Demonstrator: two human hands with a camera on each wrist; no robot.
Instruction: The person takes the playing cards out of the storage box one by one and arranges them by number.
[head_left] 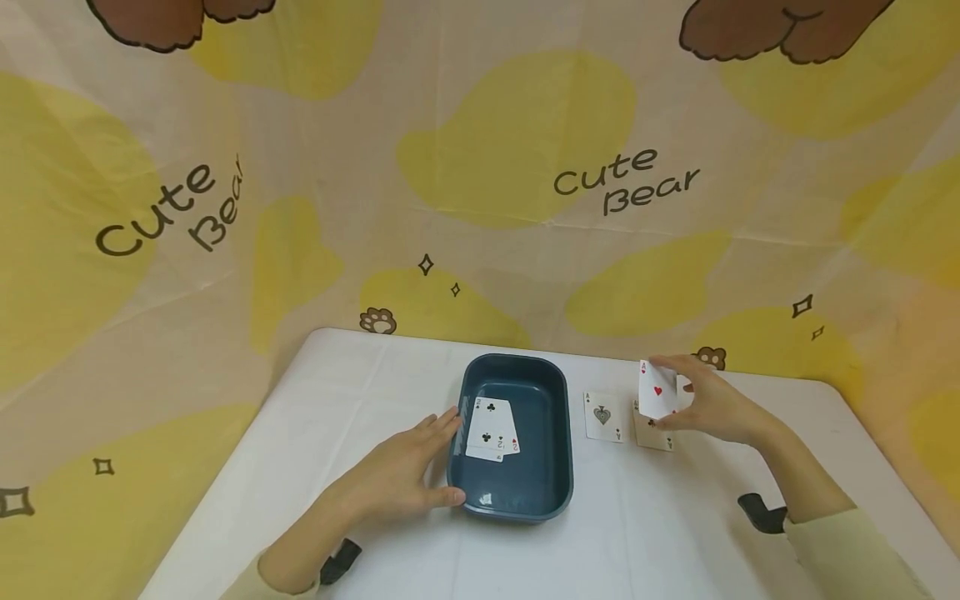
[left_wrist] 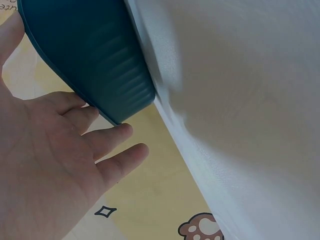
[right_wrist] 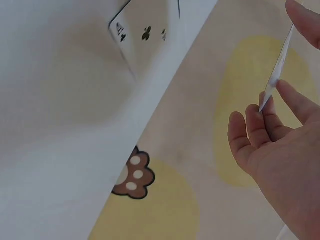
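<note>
My left hand [head_left: 401,475] touches the left wall of a dark blue tray [head_left: 555,400] with its fingers spread and fairly straight. In the left wrist view, the thumb and fingertips meet the tray's rim. Overlapping playing cards [head_left: 487,425] lie inside the tray, a two of clubs on top and a two of hearts partly covered. My right hand [head_left: 716,404] pinches an ace of hearts [head_left: 656,404] above the table, between thumb and fingers; the right wrist view shows this card [right_wrist: 275,75] nearly edge-on. Beneath it lies an ace of clubs [head_left: 654,435], partly hidden.
An ace of spades [head_left: 602,417] lies face up between the tray and the ace of clubs. All stand on a white-covered table [head_left: 375,375]. Behind it hangs a yellow and beige patterned cloth [head_left: 480,167]. Dark straps show at both wrists.
</note>
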